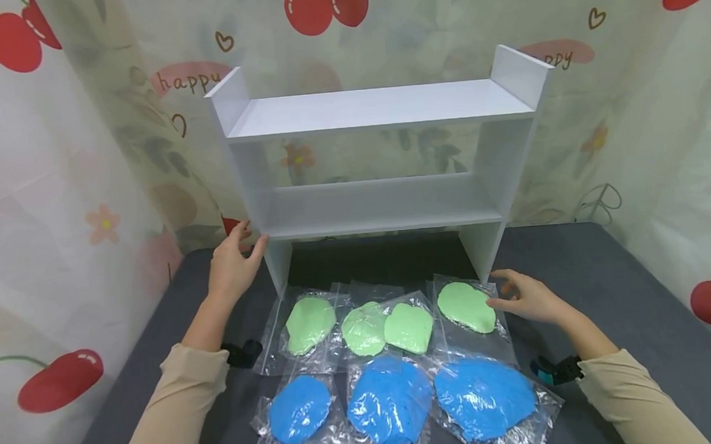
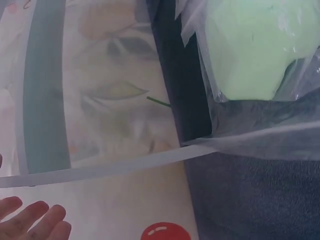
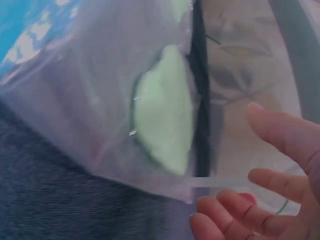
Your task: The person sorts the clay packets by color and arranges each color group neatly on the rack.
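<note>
A white shelf unit [image 1: 385,206] stands upright on the dark table. My left hand [image 1: 233,260] is beside its left side panel, thumb and fingers spread, gripping nothing; whether the fingertips touch the panel is unclear. In the left wrist view, the fingers of that hand [image 2: 37,222] look relaxed. My right hand [image 1: 528,295] hovers by the rightmost clear bag of green clay-like material [image 1: 466,307], near the shelf's lower right edge. The right wrist view shows this hand [image 3: 280,200] with its fingers apart and nothing held. Several green bags lie in a row before the shelf's bottom opening.
Three clear bags with blue clay-like lumps [image 1: 389,402] lie in front of the green ones, close to me. The dark table [image 1: 584,269] extends on both sides of the shelf. A printed cloth [image 1: 382,50] hangs behind and around the table.
</note>
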Demonstrator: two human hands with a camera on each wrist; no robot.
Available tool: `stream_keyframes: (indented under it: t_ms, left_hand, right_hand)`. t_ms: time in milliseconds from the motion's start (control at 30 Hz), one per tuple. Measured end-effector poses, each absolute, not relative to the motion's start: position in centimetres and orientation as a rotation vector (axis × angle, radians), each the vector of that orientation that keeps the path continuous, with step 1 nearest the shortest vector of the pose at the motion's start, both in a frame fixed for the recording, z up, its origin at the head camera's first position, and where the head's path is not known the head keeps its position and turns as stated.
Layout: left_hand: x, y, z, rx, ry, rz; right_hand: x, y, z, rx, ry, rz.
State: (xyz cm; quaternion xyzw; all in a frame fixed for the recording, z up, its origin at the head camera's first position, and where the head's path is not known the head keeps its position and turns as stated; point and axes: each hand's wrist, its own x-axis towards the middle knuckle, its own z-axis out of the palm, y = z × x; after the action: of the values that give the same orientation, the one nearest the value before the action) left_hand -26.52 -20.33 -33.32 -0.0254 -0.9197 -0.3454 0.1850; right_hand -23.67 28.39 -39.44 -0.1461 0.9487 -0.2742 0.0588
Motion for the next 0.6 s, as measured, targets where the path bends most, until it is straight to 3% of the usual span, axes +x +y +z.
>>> stream_keyframes:
  t_ms: [600]
  left_hand:
    - [-27.7, -19.5, -34.3, -0.068, -2.455, -1.085]
  right_hand:
    - [-24.6, 28.6, -42.6, -0.248, 2.692, -0.922]
